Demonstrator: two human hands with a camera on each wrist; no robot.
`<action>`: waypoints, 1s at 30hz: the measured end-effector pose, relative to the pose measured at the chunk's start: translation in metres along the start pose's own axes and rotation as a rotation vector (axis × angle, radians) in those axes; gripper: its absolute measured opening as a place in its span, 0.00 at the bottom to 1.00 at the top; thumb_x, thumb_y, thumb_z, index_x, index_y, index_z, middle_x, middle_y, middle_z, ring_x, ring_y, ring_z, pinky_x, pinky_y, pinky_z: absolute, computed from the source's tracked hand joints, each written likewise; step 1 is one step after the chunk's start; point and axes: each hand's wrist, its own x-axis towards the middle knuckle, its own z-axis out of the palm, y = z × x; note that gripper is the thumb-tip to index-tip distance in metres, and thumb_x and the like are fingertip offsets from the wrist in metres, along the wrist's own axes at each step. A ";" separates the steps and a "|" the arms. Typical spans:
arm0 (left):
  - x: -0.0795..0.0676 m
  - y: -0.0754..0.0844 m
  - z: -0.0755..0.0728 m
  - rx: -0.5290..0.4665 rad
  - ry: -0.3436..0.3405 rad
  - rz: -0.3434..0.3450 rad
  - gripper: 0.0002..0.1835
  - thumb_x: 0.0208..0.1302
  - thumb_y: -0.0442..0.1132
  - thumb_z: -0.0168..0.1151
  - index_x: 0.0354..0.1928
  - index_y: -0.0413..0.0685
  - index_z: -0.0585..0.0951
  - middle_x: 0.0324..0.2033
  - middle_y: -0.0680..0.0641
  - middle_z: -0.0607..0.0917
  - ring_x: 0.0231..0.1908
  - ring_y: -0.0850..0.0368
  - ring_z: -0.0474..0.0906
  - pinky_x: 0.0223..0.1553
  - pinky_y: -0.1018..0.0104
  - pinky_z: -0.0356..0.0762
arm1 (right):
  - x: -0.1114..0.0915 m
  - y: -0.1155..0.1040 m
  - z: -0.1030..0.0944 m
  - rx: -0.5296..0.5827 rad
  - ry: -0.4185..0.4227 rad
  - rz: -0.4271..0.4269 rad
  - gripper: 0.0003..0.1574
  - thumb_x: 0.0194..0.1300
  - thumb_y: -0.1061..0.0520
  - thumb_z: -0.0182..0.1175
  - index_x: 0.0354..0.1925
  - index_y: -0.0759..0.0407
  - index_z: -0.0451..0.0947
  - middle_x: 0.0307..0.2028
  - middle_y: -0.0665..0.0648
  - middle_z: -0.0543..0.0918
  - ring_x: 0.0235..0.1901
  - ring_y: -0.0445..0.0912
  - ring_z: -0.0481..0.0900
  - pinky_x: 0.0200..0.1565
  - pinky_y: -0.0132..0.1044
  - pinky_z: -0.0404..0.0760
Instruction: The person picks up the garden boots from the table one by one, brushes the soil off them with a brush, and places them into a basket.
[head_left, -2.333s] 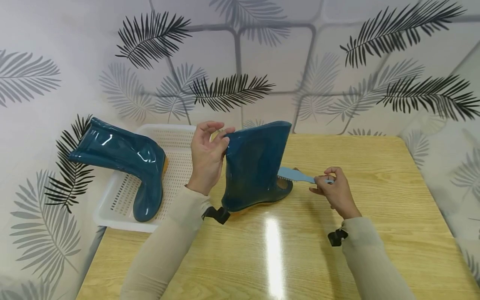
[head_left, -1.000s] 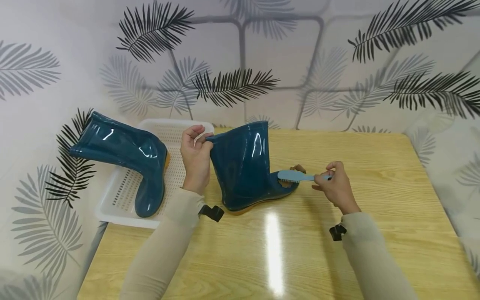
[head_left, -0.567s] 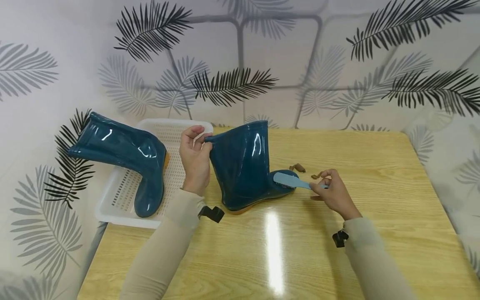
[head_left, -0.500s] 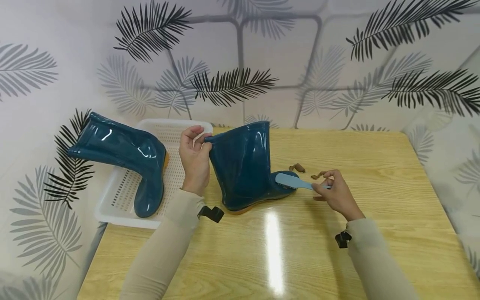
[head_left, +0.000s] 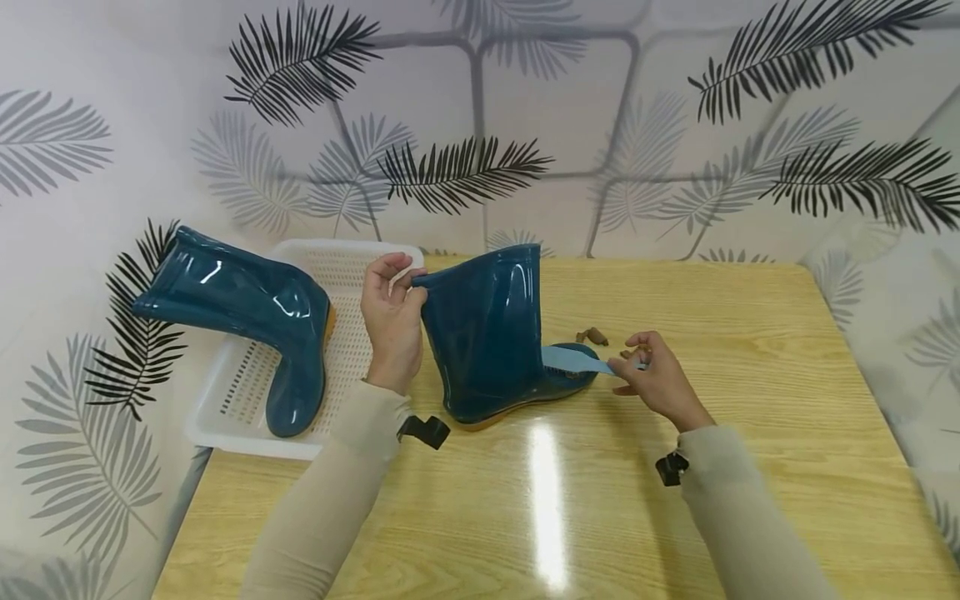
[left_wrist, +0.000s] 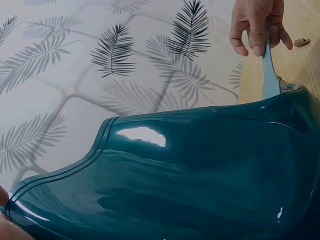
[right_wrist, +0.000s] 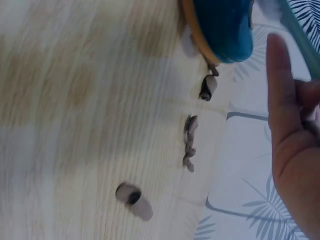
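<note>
The left hand is pinching a boot, the right hand gripping a brush, brown clumps already littering the counter, residue seemingly remaining on the toe.

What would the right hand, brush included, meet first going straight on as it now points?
Probably the shaft of the upright boot: the brush in the right hand points toward it, though depth there is unclear.
</note>
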 end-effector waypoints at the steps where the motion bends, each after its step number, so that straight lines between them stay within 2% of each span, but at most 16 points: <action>1: 0.000 0.000 -0.001 -0.004 0.010 0.002 0.25 0.55 0.11 0.44 0.48 0.43 0.71 0.48 0.45 0.72 0.46 0.52 0.76 0.37 0.70 0.73 | -0.001 0.001 -0.002 -0.022 0.004 0.002 0.30 0.74 0.58 0.58 0.62 0.70 0.54 0.35 0.62 0.69 0.31 0.53 0.78 0.43 0.54 0.84; 4: 0.000 -0.001 -0.002 -0.028 0.039 0.013 0.25 0.55 0.10 0.43 0.47 0.43 0.72 0.47 0.46 0.72 0.46 0.51 0.77 0.38 0.70 0.74 | -0.006 0.004 -0.009 -0.069 0.024 0.011 0.32 0.74 0.58 0.58 0.64 0.71 0.54 0.33 0.61 0.70 0.29 0.53 0.77 0.42 0.51 0.85; 7: 0.000 0.000 -0.003 -0.055 0.046 0.021 0.26 0.54 0.09 0.43 0.47 0.43 0.72 0.46 0.46 0.72 0.46 0.51 0.77 0.38 0.70 0.75 | -0.010 0.005 -0.018 -0.083 0.045 0.010 0.33 0.75 0.56 0.57 0.65 0.71 0.53 0.32 0.61 0.70 0.29 0.52 0.83 0.34 0.48 0.86; 10: 0.000 0.000 -0.002 -0.059 0.032 0.023 0.25 0.55 0.10 0.43 0.47 0.43 0.72 0.47 0.46 0.72 0.46 0.51 0.76 0.39 0.69 0.74 | -0.011 0.004 -0.022 -0.037 0.079 -0.014 0.33 0.76 0.53 0.56 0.64 0.69 0.53 0.34 0.64 0.71 0.33 0.56 0.87 0.32 0.44 0.86; 11: -0.001 0.001 -0.002 -0.058 0.026 0.024 0.25 0.55 0.10 0.44 0.47 0.43 0.71 0.47 0.46 0.72 0.46 0.51 0.76 0.39 0.69 0.74 | -0.011 0.004 -0.021 -0.019 0.088 -0.019 0.32 0.76 0.51 0.55 0.63 0.68 0.53 0.35 0.64 0.71 0.36 0.57 0.88 0.26 0.42 0.84; 13: -0.001 0.000 -0.003 -0.055 0.016 0.025 0.24 0.56 0.11 0.44 0.47 0.43 0.71 0.47 0.46 0.72 0.47 0.50 0.76 0.40 0.69 0.74 | -0.009 0.003 -0.018 0.027 0.096 -0.028 0.32 0.76 0.48 0.55 0.63 0.65 0.54 0.36 0.65 0.72 0.37 0.58 0.88 0.24 0.41 0.83; 17: -0.002 0.000 -0.003 -0.051 0.018 0.022 0.24 0.56 0.11 0.44 0.47 0.43 0.71 0.47 0.46 0.72 0.47 0.50 0.76 0.39 0.70 0.74 | -0.004 0.006 -0.007 0.061 0.036 0.006 0.34 0.75 0.47 0.57 0.63 0.66 0.55 0.38 0.65 0.75 0.33 0.53 0.86 0.29 0.47 0.85; 20: -0.002 0.000 -0.004 -0.057 0.038 0.027 0.24 0.55 0.10 0.44 0.46 0.43 0.72 0.46 0.46 0.72 0.46 0.52 0.76 0.38 0.70 0.74 | -0.005 0.010 -0.005 0.039 0.008 0.051 0.35 0.74 0.51 0.58 0.65 0.69 0.54 0.36 0.68 0.76 0.28 0.51 0.82 0.44 0.55 0.84; 22: 0.000 0.000 -0.004 -0.068 0.054 0.031 0.24 0.54 0.10 0.44 0.46 0.43 0.72 0.46 0.46 0.72 0.45 0.52 0.76 0.37 0.70 0.74 | -0.008 0.013 -0.009 0.004 0.016 0.076 0.36 0.74 0.53 0.58 0.66 0.71 0.53 0.33 0.68 0.75 0.26 0.53 0.80 0.44 0.55 0.84; 26: 0.003 0.001 -0.005 -0.087 0.062 0.037 0.25 0.54 0.09 0.44 0.46 0.42 0.72 0.46 0.45 0.72 0.44 0.50 0.76 0.38 0.70 0.74 | -0.014 0.013 -0.023 -0.060 0.049 0.081 0.37 0.75 0.49 0.56 0.67 0.70 0.52 0.30 0.62 0.74 0.29 0.56 0.85 0.34 0.50 0.85; 30: 0.006 0.002 -0.004 -0.066 0.026 0.052 0.25 0.55 0.10 0.45 0.47 0.43 0.71 0.46 0.46 0.72 0.46 0.50 0.77 0.39 0.70 0.75 | -0.013 0.005 -0.028 -0.036 0.067 0.066 0.36 0.75 0.44 0.55 0.64 0.64 0.54 0.33 0.61 0.74 0.34 0.57 0.88 0.25 0.46 0.82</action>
